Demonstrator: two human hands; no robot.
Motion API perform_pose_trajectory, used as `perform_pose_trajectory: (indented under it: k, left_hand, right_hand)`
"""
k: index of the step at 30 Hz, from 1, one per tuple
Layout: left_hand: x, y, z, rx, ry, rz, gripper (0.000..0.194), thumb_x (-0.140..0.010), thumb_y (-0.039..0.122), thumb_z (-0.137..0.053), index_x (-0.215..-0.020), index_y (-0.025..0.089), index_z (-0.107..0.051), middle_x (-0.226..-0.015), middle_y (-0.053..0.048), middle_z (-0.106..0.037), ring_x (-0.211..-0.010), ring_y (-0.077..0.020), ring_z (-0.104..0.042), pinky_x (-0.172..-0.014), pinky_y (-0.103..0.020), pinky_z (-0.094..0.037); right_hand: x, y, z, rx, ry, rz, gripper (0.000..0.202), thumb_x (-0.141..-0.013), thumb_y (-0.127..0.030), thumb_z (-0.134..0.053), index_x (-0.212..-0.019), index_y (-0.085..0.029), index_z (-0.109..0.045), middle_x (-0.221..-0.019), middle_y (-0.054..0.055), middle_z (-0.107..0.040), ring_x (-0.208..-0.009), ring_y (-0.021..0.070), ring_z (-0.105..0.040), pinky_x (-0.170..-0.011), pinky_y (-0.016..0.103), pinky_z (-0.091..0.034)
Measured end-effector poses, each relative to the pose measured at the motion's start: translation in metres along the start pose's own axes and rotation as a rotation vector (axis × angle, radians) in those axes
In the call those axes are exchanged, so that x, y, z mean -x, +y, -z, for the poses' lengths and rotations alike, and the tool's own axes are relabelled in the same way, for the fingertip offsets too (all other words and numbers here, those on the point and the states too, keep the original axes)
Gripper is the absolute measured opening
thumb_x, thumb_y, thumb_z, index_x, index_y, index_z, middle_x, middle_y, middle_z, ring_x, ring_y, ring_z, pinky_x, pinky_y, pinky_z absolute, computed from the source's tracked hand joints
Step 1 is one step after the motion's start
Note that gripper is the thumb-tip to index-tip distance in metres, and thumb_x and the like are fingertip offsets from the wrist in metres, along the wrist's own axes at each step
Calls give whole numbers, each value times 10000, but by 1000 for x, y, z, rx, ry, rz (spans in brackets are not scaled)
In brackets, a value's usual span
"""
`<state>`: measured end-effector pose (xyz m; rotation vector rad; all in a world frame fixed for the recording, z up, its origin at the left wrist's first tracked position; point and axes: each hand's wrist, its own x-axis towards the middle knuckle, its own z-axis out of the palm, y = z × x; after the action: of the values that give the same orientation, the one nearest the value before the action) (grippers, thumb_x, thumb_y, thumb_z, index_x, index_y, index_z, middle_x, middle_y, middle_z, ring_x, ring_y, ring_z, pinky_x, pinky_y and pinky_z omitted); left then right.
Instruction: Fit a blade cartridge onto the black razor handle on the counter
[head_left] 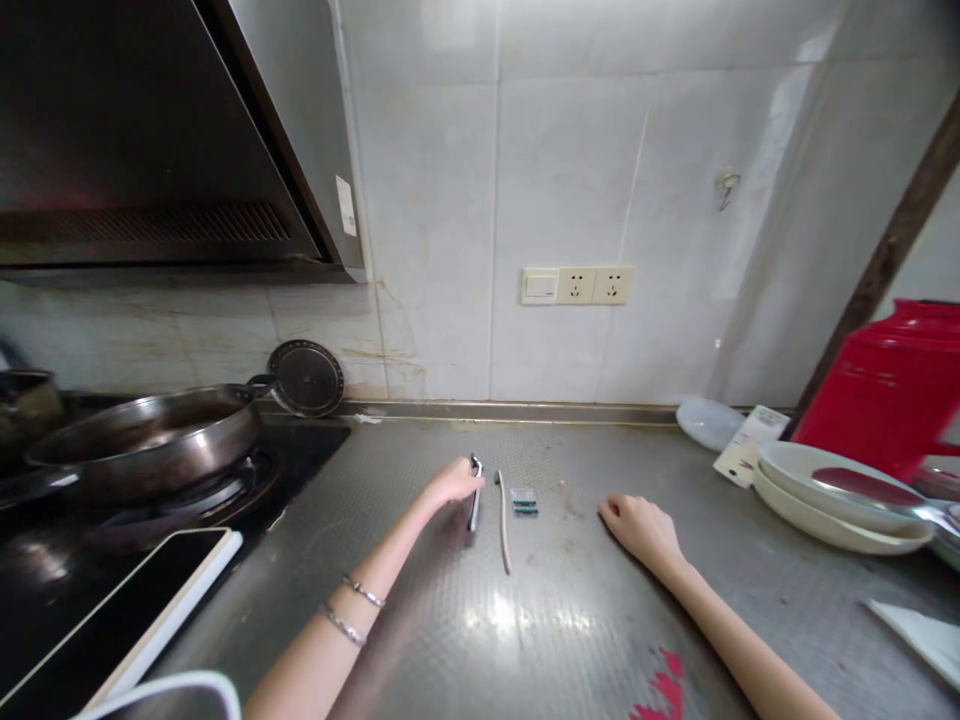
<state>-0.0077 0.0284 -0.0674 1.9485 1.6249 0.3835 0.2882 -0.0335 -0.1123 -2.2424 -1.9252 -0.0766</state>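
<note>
In the head view, my left hand pinches a slim silvery stick with a dark upper end, shaped like a razor; it points away from me over the metal counter. Just right of it lies a thin, slightly curved pale stick with a small dark head. Two small teal-and-clear pieces sit beside that, one behind the other. My right hand rests on the counter farther right, fingers curled in, with nothing visible in it.
A steel pan stands on the black stove at left, near a phone-like slab with a white cable. At right are stacked bowls, a clear lid and a red container. Wall sockets are behind.
</note>
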Motion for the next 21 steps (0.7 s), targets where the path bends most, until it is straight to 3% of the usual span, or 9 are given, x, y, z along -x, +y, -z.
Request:
perform_pose_trajectory:
  k: [5,9,14,18,21]
  left_hand:
    - [-1,-10,30,426,-120,-8,198,-809,284,-414,-730,125,-503,-652,-76,-640,-594,-143,-628,-548,-231,-483]
    - [-6,-23,38,861,-95,142,161,-799,245,-434,-744,119,-517,-547,-36,-599,-458,-123,-572,-496,-247,-481]
    - [-15,-35,31,901,-39,247,163,-781,219,-435,-729,112,-547,-489,14,-527,-368,-69,-471,-404,-187,-419]
    - [-19,-38,27,919,-68,315,162,-778,247,-428,-699,129,-505,-530,-13,-564,-326,-47,-408,-308,-147,-256]
    - [-20,-38,25,948,-111,337,202,-798,296,-407,-696,139,-484,-466,27,-490,-283,-24,-290,-302,-141,-161]
  right_hand:
    - [-1,1,-2,1,12,-1,407,-848,-347,-332,-670,-185,-660,-771,107,-684,-735,236,-637,-540,256,-355]
    - [-2,2,-3,2,14,-3,410,-846,-349,-328,-674,-185,-661,-760,108,-682,-728,239,-637,-534,258,-351]
    - [-1,2,-2,1,3,0,410,-843,-348,-328,-687,-181,-669,-768,118,-680,-729,231,-633,-546,261,-356]
    - [-2,2,-2,2,5,6,406,-842,-348,-324,-688,-187,-663,-768,109,-682,-729,235,-634,-540,264,-349]
    - [-2,2,-2,-1,-1,8,405,-842,-344,-327,-680,-185,-663,-762,109,-681,-727,232,-633,-538,263,-348]
